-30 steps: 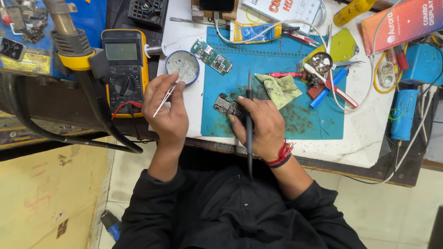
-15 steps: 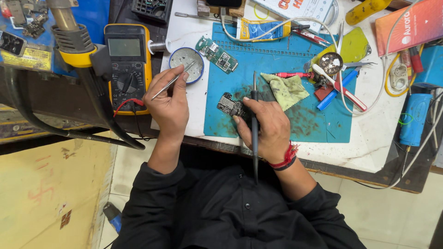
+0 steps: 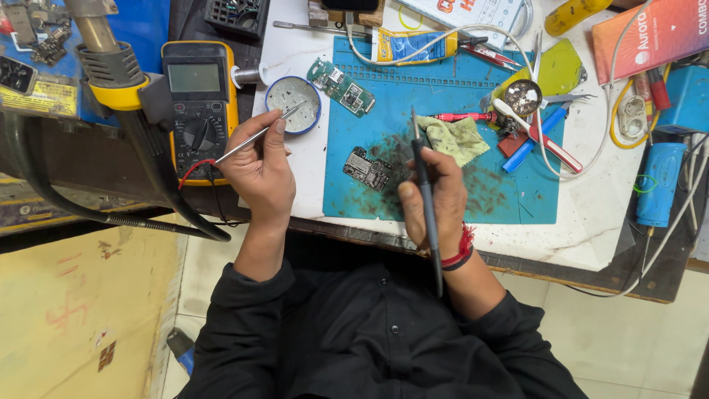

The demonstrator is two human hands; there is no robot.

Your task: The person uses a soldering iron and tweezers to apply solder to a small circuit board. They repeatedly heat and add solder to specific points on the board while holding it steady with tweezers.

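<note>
My left hand (image 3: 260, 171) holds thin metal tweezers (image 3: 260, 134), their tips resting in a small round blue tin (image 3: 292, 105). My right hand (image 3: 436, 201) grips a dark soldering iron (image 3: 422, 177) like a pen, tip pointing away from me and lifted off the blue work mat (image 3: 450, 148). A small dark circuit board (image 3: 367, 168) lies bare on the mat just left of my right hand, not touched. A green circuit board (image 3: 341, 87) lies at the mat's far left corner. A yellowish cloth (image 3: 458, 139) sits beyond the iron's tip.
A yellow multimeter (image 3: 199, 96) and a hot-air gun (image 3: 103, 59) with its black hose stand at the left. Cables, a glue tube (image 3: 413, 46), red-handled tools (image 3: 546, 148), a blue cylinder (image 3: 657, 185) and an orange box (image 3: 650, 33) crowd the right.
My right hand has come off the dark circuit board and pulled back toward me with the iron. The left hand's tweezers moved further into the round tin.
</note>
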